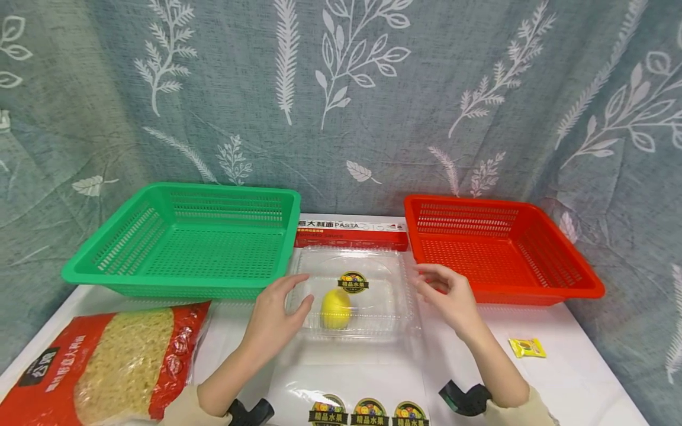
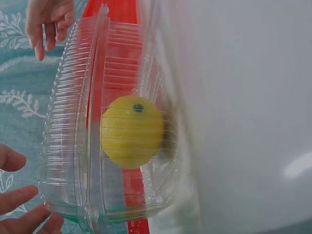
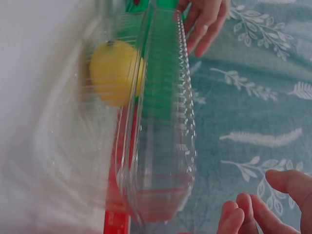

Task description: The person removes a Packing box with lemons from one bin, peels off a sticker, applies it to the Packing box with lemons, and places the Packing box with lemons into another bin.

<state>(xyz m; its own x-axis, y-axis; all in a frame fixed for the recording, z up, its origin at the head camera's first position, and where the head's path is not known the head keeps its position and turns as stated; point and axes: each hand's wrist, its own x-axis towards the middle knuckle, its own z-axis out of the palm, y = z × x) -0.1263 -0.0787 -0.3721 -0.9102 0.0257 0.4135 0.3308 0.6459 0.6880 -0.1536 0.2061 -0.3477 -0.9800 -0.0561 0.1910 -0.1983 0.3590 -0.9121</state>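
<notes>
A clear plastic clamshell box (image 1: pixel 373 307) stands at the middle of the table with its lid down. Inside it, toward the left, lies a yellow lemon (image 1: pixel 336 309), also seen through the ribbed wall in the left wrist view. A black-and-gold round label with a banner (image 1: pixel 353 282) is on the lid. My left hand (image 1: pixel 278 310) is by the box's left side, fingers loosely bent and holding nothing; in the left wrist view its fingertips are close to the rim, and I cannot tell if they touch. My right hand (image 1: pixel 450 299) hovers off the right side, fingers relaxed, with nothing in it.
A green basket (image 1: pixel 181 283) stands back left, a red basket (image 1: pixel 581 284) back right, and a pasta box (image 1: pixel 351 236) between them. A red pasta bag (image 1: pixel 122 361) lies front left. A sticker sheet (image 1: pixel 367 378) lies in front; a small yellow packet (image 1: pixel 527 348) is at right.
</notes>
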